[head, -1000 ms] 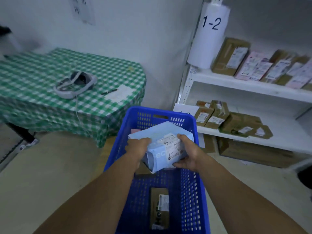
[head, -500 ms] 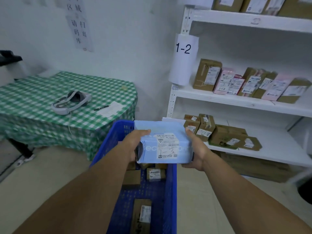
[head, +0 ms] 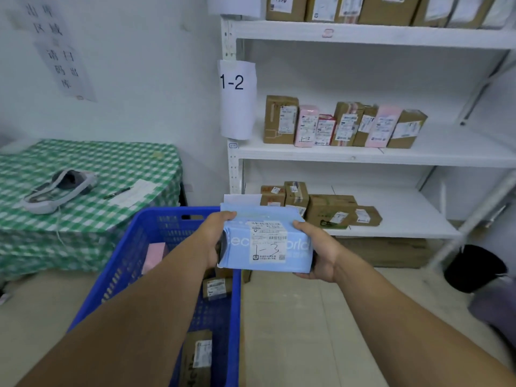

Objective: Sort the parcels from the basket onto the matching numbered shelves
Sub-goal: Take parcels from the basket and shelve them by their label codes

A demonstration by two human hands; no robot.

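A light blue parcel (head: pixel 265 241) with a white label marked "1-3" is held up between both hands above the blue basket's far right corner. My left hand (head: pixel 213 236) grips its left end and my right hand (head: pixel 318 252) grips its right end. The blue basket (head: pixel 134 247) stands on the floor below, with a pink parcel (head: pixel 153 255) and brown boxes (head: pixel 216 286) inside. A white shelf unit (head: pixel 363 155) stands ahead; a paper sign "1-2" (head: pixel 236 99) hangs on its left post beside a row of upright parcels (head: pixel 343 125). The shelf below holds brown boxes (head: pixel 329 209).
A table with a green checked cloth (head: pixel 92 191) stands at the left, with a white headset (head: pixel 55 188), a pen and paper on it. A black bin (head: pixel 474 266) sits on the floor at the right. A large brown carton (head: pixel 385 251) lies under the lowest shelf.
Both hands lifted the blue parcel out of the basket and to the right, toward the shelves. The view tilted up, bringing the upper shelves into sight.
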